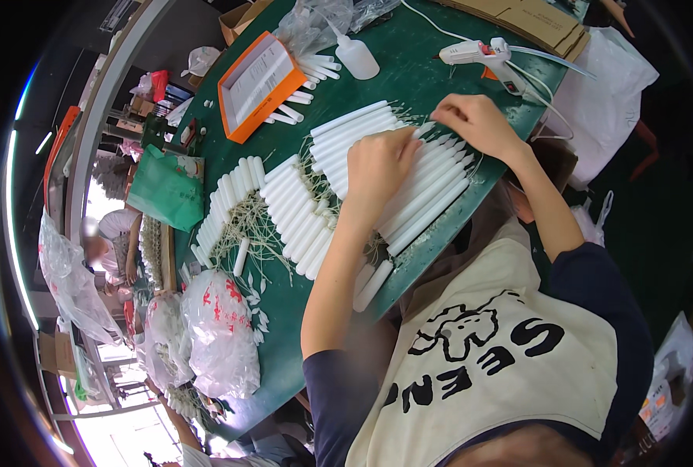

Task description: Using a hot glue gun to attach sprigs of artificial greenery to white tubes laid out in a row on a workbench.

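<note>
Rows of slim white candle-like tubes [426,216] lie side by side on the green table, and those nearest me end in pointed, flame-shaped white tips. My left hand [379,167] is closed over the far end of this row, its thumb and fingers around a white tube whose tip [424,129] pokes out. Just right of that tip, my right hand [477,124] has its fingers pinched together; whatever sits between them is too small to make out. Further left, more white tubes [293,210] lie in rows with thin pale wires [254,226] trailing from their ends.
A white glue gun [471,53] with a cable lies at the far right, near a white squeeze bottle [358,59]. An orange box [262,87] stands beside loose tubes. Plastic bags [220,331] and loose white tips [257,315] are at left. Another person [117,241] sits beyond.
</note>
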### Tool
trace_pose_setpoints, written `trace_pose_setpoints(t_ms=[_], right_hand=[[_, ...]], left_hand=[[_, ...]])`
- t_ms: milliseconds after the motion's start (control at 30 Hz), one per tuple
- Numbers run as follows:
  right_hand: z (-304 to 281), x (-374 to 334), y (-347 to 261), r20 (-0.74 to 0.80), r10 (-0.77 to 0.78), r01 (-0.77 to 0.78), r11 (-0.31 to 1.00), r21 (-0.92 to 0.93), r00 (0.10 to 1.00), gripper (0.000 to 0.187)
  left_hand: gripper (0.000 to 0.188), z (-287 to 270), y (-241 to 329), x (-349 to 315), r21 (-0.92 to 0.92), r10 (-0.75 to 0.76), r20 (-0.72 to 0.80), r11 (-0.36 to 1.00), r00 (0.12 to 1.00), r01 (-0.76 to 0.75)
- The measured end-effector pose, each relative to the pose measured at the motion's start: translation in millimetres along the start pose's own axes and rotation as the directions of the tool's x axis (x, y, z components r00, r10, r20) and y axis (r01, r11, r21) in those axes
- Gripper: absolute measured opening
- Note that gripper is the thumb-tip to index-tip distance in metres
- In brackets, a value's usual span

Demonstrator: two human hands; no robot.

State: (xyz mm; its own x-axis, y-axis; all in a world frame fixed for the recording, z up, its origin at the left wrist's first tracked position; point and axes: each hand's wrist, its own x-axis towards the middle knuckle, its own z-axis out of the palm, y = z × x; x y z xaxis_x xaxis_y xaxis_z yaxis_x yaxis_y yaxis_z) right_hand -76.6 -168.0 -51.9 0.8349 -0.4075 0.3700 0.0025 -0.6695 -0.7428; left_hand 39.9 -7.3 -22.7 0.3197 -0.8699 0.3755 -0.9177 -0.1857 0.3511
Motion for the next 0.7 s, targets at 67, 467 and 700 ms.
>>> trace_pose_setpoints(t_ms=[67, 467, 700], right_hand=[[-3.4, -6.7, 11.0, -0.295, 0.016, -0.033, 0.998, -0.054, 0.955, 0.018], [-31.3, -15.1, 48.6, -0.871, -0.243, -0.358, 0.839, -0.410, 0.427, 0.028], [-42.5, -2.5, 64.2, -0.691, -0.036, -0.382, 0.812, -0.441, 0.722, 0.043]], left_hand=[[0.020, 2.6, -2.4, 0.1, -0.003, 0.045, -0.046, 0.999, 0.998, -0.045], [0.016, 13.0, -14.9, 20.6, -0.024, 0.070, 0.057, 0.997, 0.996, -0.069], [0.017, 21.2, -10.4, 30.3, 0.085, -0.001, 0.190, 0.996, 0.982, -0.016]])
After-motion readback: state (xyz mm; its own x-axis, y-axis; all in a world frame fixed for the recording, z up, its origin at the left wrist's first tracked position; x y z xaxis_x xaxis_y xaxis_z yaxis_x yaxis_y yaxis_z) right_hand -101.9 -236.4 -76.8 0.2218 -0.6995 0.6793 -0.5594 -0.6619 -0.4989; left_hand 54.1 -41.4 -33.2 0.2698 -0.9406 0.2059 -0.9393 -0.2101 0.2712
